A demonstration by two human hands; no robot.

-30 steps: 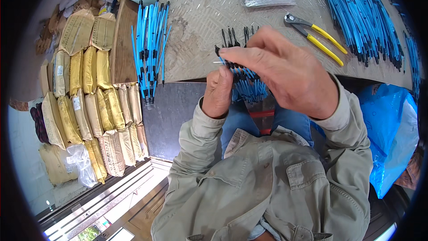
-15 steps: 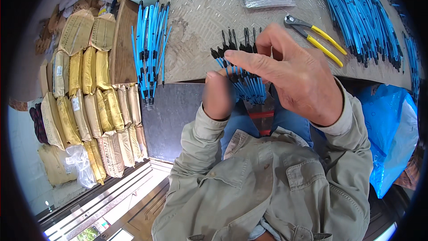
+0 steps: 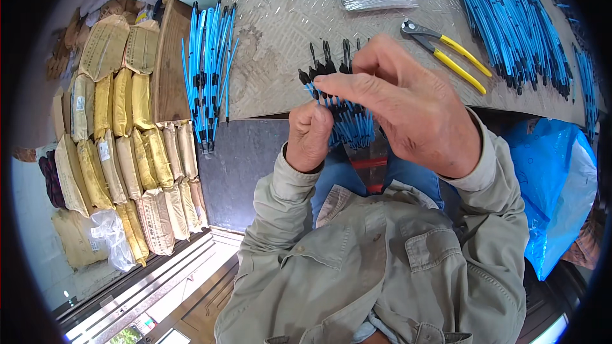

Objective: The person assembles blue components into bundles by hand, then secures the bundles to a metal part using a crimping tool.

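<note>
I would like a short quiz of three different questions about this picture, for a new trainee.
1. True or false: the yellow-handled pliers are in the right hand.
2. Which hand grips the bundle of blue wires with black ends from below? A) left hand B) right hand C) neither
3. Fill in: a separate small pile of blue wires lies on the table, to the person's ____ of the hands.

Key: 1 false, they lie on the table beyond the right hand. 2 A; the right hand's fingers pinch at the black tips. 3 left.
</note>
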